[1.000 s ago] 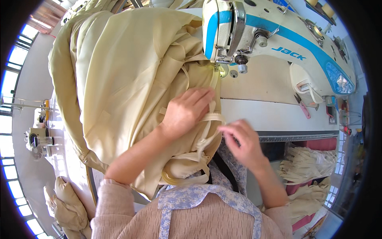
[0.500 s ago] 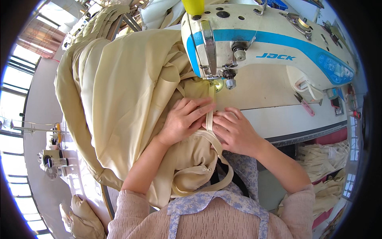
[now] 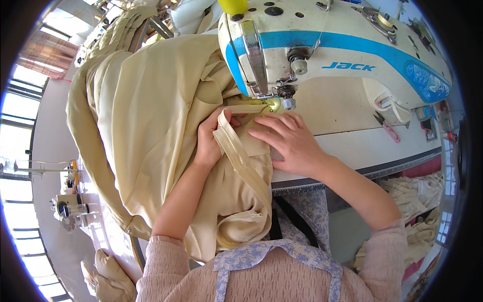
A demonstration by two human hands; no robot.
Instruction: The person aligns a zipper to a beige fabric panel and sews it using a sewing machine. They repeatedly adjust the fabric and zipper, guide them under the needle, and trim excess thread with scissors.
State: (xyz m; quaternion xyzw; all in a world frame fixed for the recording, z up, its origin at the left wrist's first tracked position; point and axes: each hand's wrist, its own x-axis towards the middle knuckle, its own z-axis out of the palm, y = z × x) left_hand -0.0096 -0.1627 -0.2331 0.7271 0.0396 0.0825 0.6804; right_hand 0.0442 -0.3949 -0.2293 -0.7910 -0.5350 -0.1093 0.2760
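A cream zipper tape (image 3: 242, 163) with small teeth loops up from beside the needle area and trails down over the beige fabric (image 3: 151, 116). My left hand (image 3: 209, 141) is closed on this tape, thumb and fingers folding it just left of the presser foot. The foot itself is hard to make out beside a small lit spot. On the fabric edge in front of the needle, my right hand (image 3: 293, 145) rests with its fingers stretched out, pressing the cloth flat. The white and blue sewing machine (image 3: 342, 48) stands over the work.
Pink-handled snips (image 3: 389, 132) lie on the machine bed at right. A ruler strip (image 3: 352, 177) runs along the table's front edge. Bagged cream fabric (image 3: 412, 194) sits below at right. The bulky fabric spreads over the left side, and a bobbin winder (image 3: 68, 209) stands beyond it.
My left hand has moved left, lifting the zipper tape sideways into a loop. My right hand has let go of the tape and now lies flat on the fabric. The view has shifted slightly.
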